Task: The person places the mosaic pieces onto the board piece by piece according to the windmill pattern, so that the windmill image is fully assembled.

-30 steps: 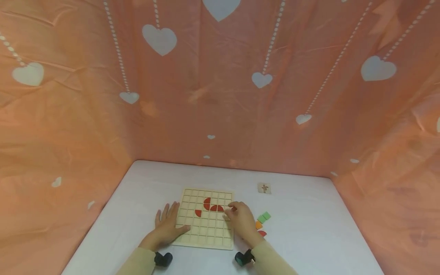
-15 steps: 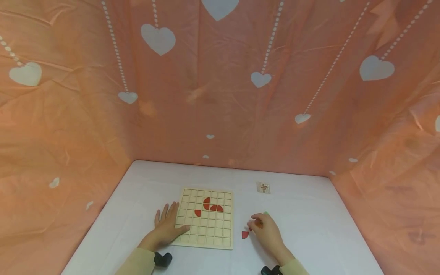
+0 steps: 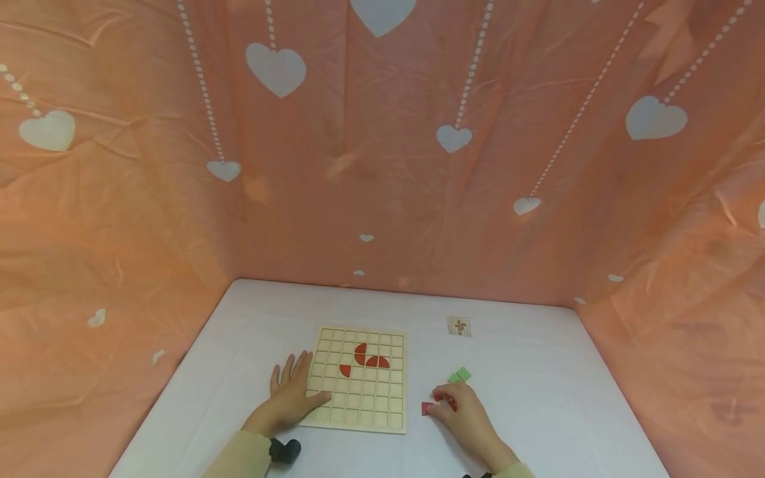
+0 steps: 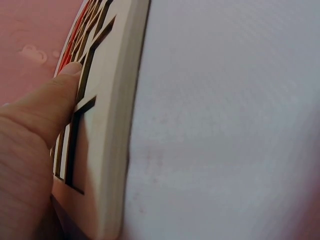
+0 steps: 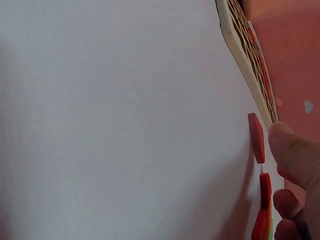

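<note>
A wooden grid board (image 3: pixel 358 423) lies on the table with red quarter-circle pieces (image 3: pixel 360 354) in some of its cells. My left hand (image 3: pixel 290 397) rests at the board's left edge, fingers spread and thumb over the frame. The left wrist view shows that thumb (image 4: pixel 47 102) on the grid. Right of the board, my right hand (image 3: pixel 463 413) is bent over several loose pieces. Its thumb is close to a red piece (image 3: pixel 426 408) on the table. More red pieces (image 5: pixel 265 190) lie beneath the fingers. Whether the fingertips pinch one is unclear.
Two green square pieces (image 3: pixel 459 375) lie just beyond the right hand. A small pattern card (image 3: pixel 459 326) lies farther back on the white table (image 3: pixel 538 372). An orange curtain (image 3: pixel 382 166) with hearts encloses the table's back and sides.
My right hand has moved from the board's right edge to the loose pieces, its fingers now lower among the red ones. The left hand has stayed put on the board.
</note>
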{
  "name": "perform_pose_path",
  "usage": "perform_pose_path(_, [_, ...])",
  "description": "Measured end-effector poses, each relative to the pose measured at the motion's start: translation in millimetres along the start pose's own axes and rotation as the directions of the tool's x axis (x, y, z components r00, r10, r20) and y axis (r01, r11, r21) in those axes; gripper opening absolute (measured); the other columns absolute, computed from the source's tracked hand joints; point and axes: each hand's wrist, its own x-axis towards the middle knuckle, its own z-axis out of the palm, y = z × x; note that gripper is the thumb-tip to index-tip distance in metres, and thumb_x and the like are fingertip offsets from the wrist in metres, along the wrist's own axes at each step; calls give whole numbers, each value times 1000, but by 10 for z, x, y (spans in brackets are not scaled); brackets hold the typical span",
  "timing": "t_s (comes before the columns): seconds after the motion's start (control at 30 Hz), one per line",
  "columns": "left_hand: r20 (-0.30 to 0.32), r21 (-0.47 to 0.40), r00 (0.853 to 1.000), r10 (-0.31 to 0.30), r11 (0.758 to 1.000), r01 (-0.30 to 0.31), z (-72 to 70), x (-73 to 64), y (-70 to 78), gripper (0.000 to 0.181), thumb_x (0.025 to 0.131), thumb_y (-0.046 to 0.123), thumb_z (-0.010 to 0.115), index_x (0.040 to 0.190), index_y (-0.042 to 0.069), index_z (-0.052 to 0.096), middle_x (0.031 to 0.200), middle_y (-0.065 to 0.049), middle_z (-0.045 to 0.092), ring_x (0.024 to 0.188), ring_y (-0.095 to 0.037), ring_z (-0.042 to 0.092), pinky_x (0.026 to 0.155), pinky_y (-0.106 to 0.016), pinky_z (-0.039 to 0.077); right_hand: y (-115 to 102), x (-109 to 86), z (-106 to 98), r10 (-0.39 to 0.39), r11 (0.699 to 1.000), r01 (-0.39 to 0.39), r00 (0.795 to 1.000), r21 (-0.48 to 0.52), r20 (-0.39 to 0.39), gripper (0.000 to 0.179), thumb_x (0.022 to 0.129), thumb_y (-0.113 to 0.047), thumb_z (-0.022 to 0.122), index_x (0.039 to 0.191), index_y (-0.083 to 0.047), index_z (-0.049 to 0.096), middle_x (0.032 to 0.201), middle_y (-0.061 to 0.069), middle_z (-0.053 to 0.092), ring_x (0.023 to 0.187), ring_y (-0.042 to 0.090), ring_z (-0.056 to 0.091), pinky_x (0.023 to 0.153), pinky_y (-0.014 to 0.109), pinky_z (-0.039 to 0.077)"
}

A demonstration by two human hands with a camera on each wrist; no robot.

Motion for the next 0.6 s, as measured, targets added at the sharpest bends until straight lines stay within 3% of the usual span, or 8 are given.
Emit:
perform_pose_path(0.33, [0,30,1000,-4,1000,4,15,16,-21,108,82,54,70,153,-4,11,158,-24,8,144,-42,-7,109,-56,-17,75,-9,60,-36,999,36,999,-13,0,15,82,-28,77,95,-22,71,101,-6,56,100,17,54,83,39,50])
perform_pose_path(0.6, [3,30,1000,-2,1000,2,14,11,-18,108,82,54,70,153,-4,11,158,-24,8,144,-43,-7,109,-57,-16,69,-3,84,-61,998,61,998,-13,-17,12,81,-25,78,92,-22,72,97,-9,54,94,12,51,78,29,49])
